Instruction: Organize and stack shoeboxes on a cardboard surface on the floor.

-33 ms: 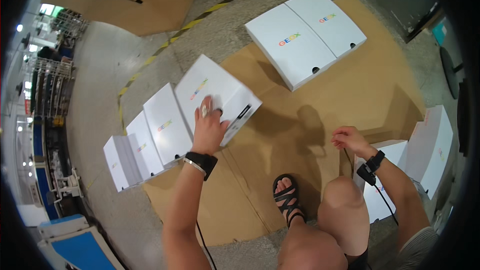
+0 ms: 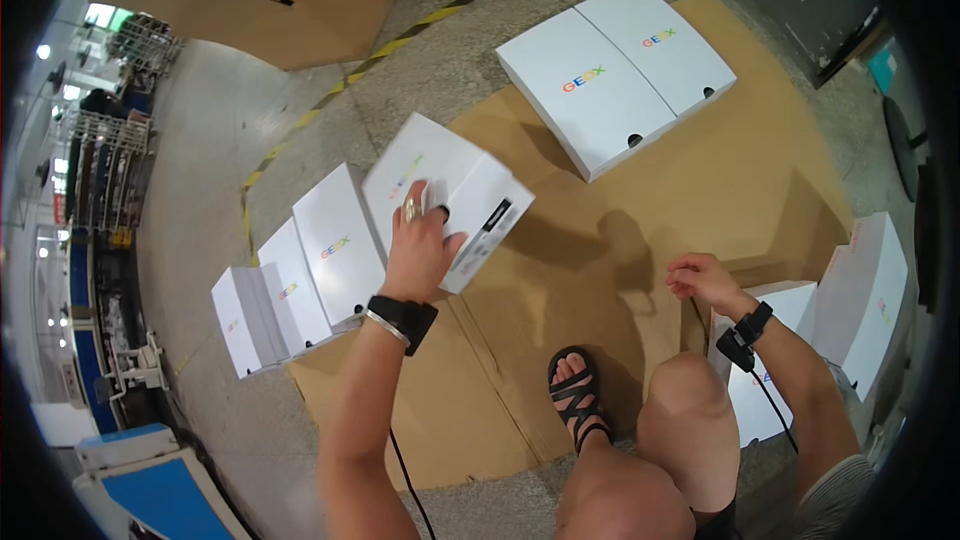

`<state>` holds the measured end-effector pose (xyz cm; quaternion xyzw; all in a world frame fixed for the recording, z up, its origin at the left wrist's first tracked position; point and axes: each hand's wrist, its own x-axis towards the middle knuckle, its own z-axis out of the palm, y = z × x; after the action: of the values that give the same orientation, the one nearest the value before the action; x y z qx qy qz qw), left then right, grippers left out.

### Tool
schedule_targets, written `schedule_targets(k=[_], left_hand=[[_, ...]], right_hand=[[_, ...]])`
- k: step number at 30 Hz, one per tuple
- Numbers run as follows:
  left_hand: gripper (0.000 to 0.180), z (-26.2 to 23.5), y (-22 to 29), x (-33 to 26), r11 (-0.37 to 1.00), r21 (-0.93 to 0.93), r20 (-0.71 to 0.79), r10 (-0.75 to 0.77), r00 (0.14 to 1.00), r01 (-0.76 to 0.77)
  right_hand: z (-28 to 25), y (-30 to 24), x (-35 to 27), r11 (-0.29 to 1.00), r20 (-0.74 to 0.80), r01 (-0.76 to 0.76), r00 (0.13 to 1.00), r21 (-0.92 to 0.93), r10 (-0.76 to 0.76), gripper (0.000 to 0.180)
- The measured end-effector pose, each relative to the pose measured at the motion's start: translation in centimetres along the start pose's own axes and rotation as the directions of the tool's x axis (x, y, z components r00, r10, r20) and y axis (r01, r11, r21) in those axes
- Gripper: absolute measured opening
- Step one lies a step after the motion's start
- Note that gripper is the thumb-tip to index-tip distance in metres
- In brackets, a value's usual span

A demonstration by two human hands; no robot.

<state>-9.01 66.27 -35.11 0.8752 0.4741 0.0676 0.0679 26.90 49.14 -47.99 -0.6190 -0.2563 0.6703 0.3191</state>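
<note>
1. Left hand [image 2: 420, 245]: a ring on one finger, toward 12 o'clock from the knuckles.
2. Left wrist: a black band [image 2: 402, 317] with a boxy black unit, plus a thin silver bangle beside it at 6 o'clock.
3. A thin black cable [image 2: 405, 480] trailing from the left band toward 6 o'clock.
4. Right hand [image 2: 703, 278]: bare, no ring visible.
5. Right wrist: a matching black band [image 2: 745, 332], its own black cable [image 2: 775, 410] running toward 5 o'clock.
6. Bare forearms, no sleeves.
7. Bare knees; light striped shorts [image 2: 835, 505] at 5 o'clock.
8. A black strappy sandal [image 2: 578, 395] on one foot.
</note>
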Motion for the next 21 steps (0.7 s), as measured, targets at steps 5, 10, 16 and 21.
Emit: schedule_targets(k=[5,10,16,21], left_hand=[[0.033,-1.3,3.3,1.0,0.962,-0.270,0.144,-0.005,0.990,0.044],[0.031,-1.6,7.5,0.6,0.935,-0.352,0.235,0.139,0.962,-0.049],[0.031,-0.9,11.9,-5.5,0.912,-0.270,0.151,0.358,0.921,-0.310],[0.023,-1.9,16.1,-8.0,0.923,-0.249,0.210,0.346,0.915,-0.292]], right_hand=[[0.1,-1.7,-2.5,1.000,0.045,0.027,0.999,0.010,-0.027,0.018],[2.4,-6.9,-1.5,0.991,0.115,0.095,0.988,0.092,-0.106,0.035],[8.3,-10.0,-1.3,0.977,0.472,-0.210,0.859,-0.023,0.196,0.062],[8.1,-7.5,-4.9,0.979,0.425,-0.124,0.904,0.160,0.045,0.049]])
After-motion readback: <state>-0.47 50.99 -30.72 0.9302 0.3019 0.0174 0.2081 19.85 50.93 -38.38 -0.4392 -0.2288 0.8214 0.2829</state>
